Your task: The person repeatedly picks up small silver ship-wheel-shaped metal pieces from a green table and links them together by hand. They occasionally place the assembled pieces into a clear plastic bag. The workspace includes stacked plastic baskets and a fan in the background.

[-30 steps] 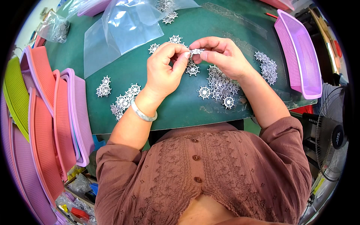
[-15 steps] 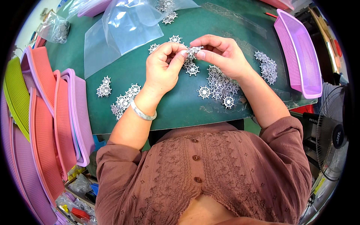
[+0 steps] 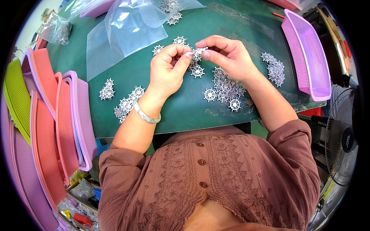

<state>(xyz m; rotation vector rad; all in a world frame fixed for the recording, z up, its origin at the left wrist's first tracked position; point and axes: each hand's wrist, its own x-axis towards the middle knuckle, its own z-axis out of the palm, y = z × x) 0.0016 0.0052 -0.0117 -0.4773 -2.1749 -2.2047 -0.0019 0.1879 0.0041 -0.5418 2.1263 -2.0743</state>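
Note:
Between the fingertips of both hands is a small silver ship's-wheel charm (image 3: 199, 51), tilted above the table. My left hand (image 3: 168, 69) pinches its left side with thumb and forefinger. My right hand (image 3: 230, 56) grips the other side between thumb and forefinger. More charms lie just below and behind the fingers, partly hidden. A larger heap of the same charms (image 3: 228, 86) spreads under my right wrist. Beside my left wrist is another cluster of charms (image 3: 129, 103), with a smaller group (image 3: 107, 89) farther left.
Clear plastic bags (image 3: 127, 34) lie across the back left of the green table (image 3: 177, 111). A purple basket (image 3: 308, 56) stands at the right edge, near another charm pile (image 3: 273, 69). Stacked pink and purple baskets (image 3: 46, 127) crowd the left. A fan (image 3: 341, 136) is at the right.
The charm between my fingertips has tilted slightly. Both hands stay in nearly the same place, and the piles on the table have not moved.

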